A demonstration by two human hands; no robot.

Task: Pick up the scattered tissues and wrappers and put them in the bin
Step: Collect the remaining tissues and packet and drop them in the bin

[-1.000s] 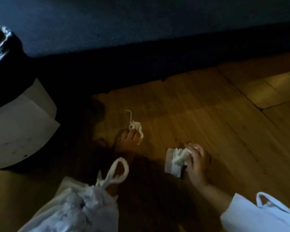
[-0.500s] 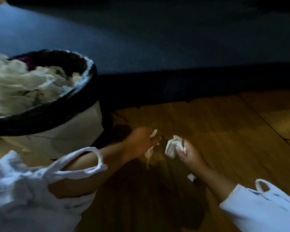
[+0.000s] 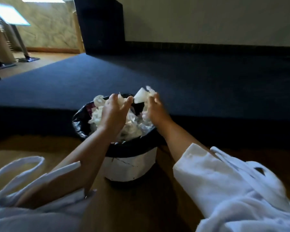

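over the black-lined white bin [image 3: 129,166], left hand [image 3: 113,111] pinches a white tissue scrap [image 3: 121,99], right hand [image 3: 155,109] a bigger wad [image 3: 141,96], ready for dropping.

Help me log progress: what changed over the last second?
Both hands rose from the floor to above the bin. The left hand picked the thin tissue scrap off the boards and grips it. The right hand carried its folded tissue along, pinched at its fingertips. The bin stayed beside the dark platform, full of tissues.
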